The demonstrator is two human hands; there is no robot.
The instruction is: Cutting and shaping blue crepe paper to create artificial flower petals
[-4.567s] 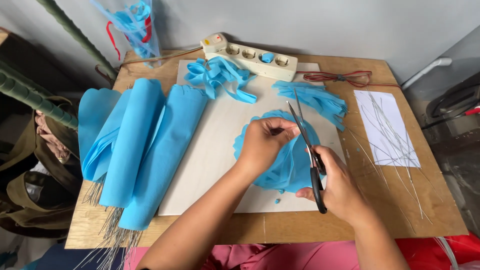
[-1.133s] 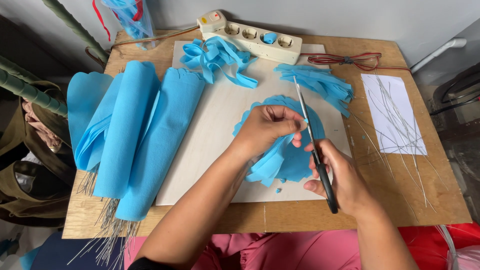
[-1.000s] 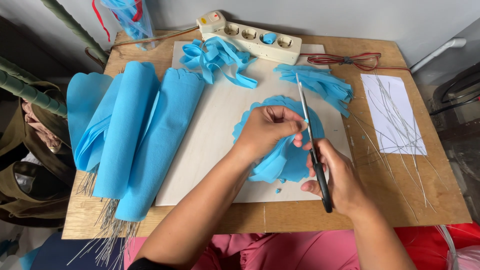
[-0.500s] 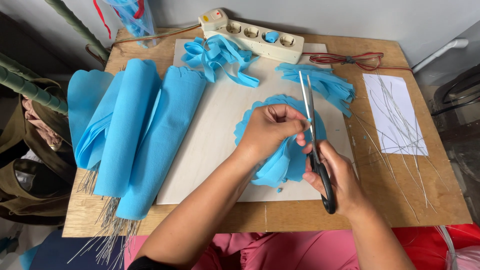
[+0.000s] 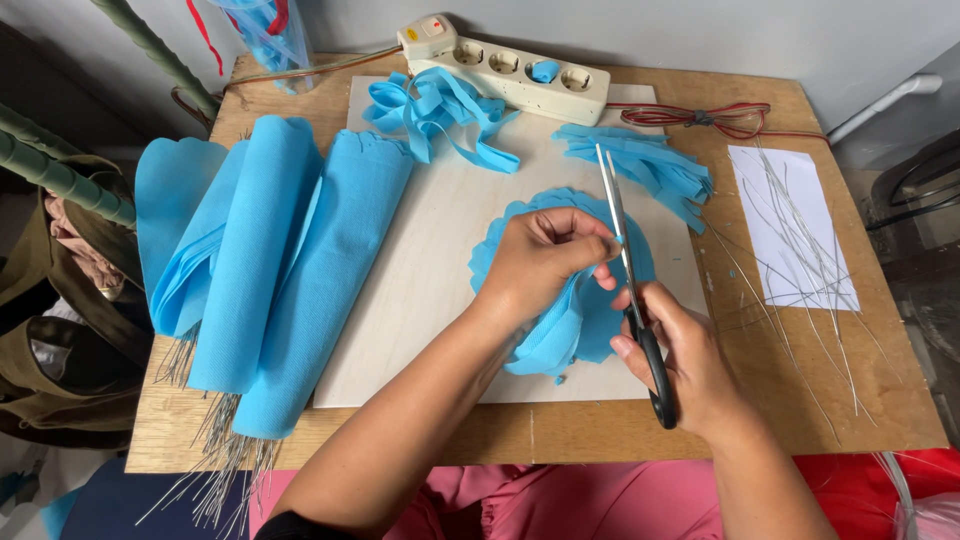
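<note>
Head view, looking down at a small wooden tabletop with a pale board laid across its middle. The person's left hand is closed in a firm grip around a bunched piece of blue crepe paper, which sits on the board toward its right edge. The right hand has its grip closed through the black handles of a pair of scissors. The blades point toward the far edge, seemingly almost closed, and pass just beside the left fingertips.

The step in hand appears to be trimming the scalloped rim of the folded blue paper. The next cut likely calls for the left hand to turn the bundle slightly, keeping fingertips away from the blades.

Along the left edge lie rolls of blue paper, with thin wire ends showing near the front left corner. Blue paper strips lie at the far edge, and a pile of cut blue pieces sits just beyond the scissors. A cream power strip rests along the far edge, and one of its sockets holds a small blue scrap. At the far left corner stands a clear plastic bag holding more blue paper. Near the right edge, a white sheet carries loose thin wires. A red cable lies by the far right corner.
</note>
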